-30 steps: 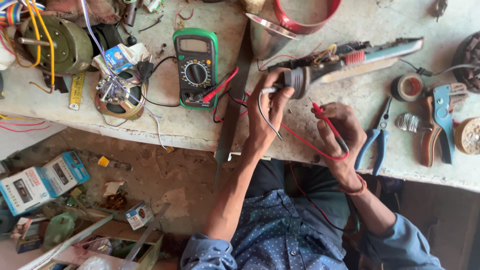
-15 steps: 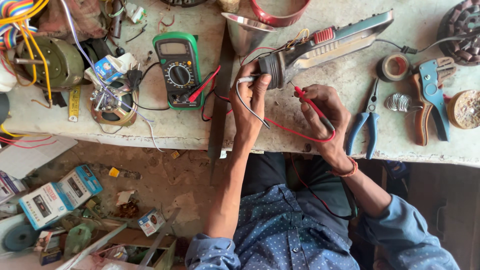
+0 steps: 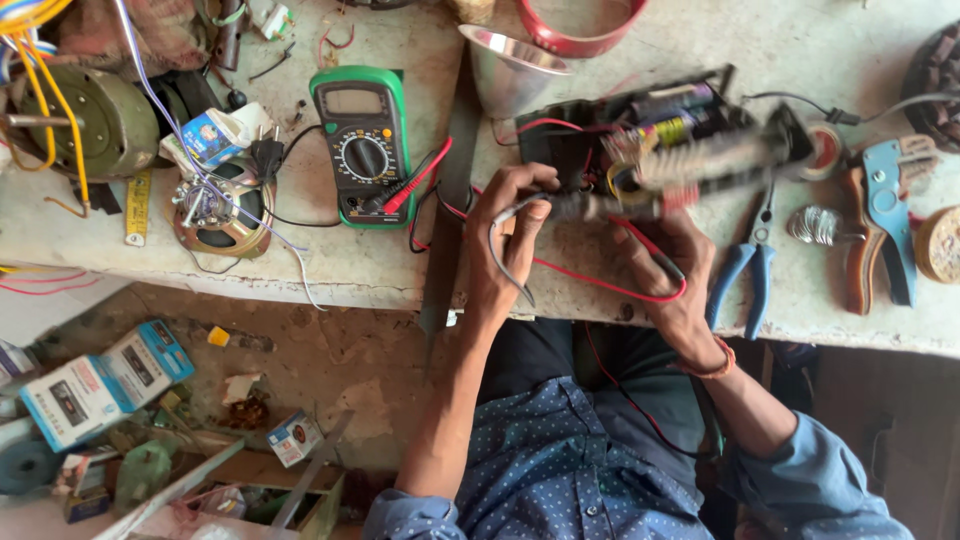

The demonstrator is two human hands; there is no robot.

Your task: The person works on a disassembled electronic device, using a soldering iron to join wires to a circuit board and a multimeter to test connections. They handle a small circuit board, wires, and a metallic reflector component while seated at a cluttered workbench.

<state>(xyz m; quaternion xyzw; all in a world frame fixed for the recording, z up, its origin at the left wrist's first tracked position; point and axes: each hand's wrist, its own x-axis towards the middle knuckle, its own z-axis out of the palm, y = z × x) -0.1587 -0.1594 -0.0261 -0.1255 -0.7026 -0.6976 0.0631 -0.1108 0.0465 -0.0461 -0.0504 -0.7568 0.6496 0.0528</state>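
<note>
A long, pale, scuffed workbench (image 3: 330, 265) with a chipped front edge ran across the upper part of the view, lit by soft, even daylight. Below it lay a brown dirt floor (image 3: 340, 360), strewn with scraps. At the lower left, blue-and-white cardboard boxes (image 3: 105, 380) sat near an open wooden crate (image 3: 300, 490) of clutter. A dark strap (image 3: 445, 250) hung over the bench edge.

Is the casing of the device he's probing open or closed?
Open: the device lies on the bench with batteries and wiring exposed, though it is motion-blurred.
</note>
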